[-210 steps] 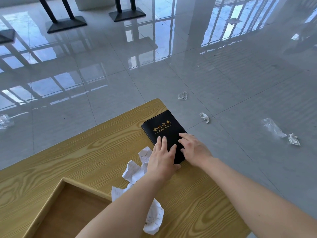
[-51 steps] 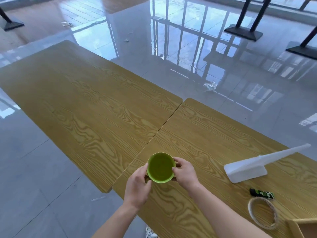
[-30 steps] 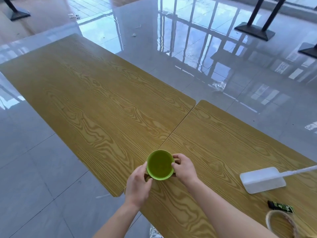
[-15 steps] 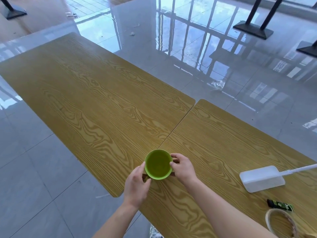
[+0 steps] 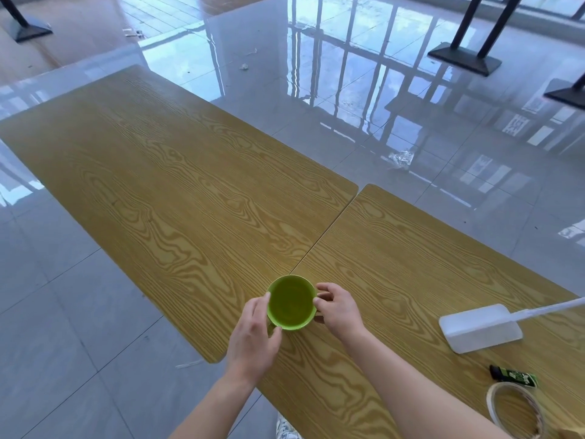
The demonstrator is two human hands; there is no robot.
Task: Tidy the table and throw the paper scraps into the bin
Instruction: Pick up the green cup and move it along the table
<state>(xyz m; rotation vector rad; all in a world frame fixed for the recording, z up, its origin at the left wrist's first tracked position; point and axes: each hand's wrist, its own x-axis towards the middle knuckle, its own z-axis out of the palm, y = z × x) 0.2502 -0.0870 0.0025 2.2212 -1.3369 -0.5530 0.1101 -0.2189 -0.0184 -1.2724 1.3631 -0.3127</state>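
Note:
A small green cup point(image 5: 290, 301) stands near the front edge of the wooden table point(image 5: 196, 198), close to the seam between its two tops. My left hand point(image 5: 253, 339) wraps its left side and my right hand point(image 5: 337, 308) pinches its right rim. The cup looks empty. No paper scraps lie on the visible part of the table, and no bin is in view.
A white desk lamp base point(image 5: 479, 327) with its arm lies at the right. A green lighter-like item point(image 5: 514, 377) and a roll of tape point(image 5: 516, 413) sit at the bottom right. Crumpled plastic point(image 5: 401, 158) lies on the glossy floor beyond the table.
Seven seconds ago both hands rested on a black notebook beside paper scraps; now they hold the green cup at another part of the table. Over the last second the cup has barely moved.

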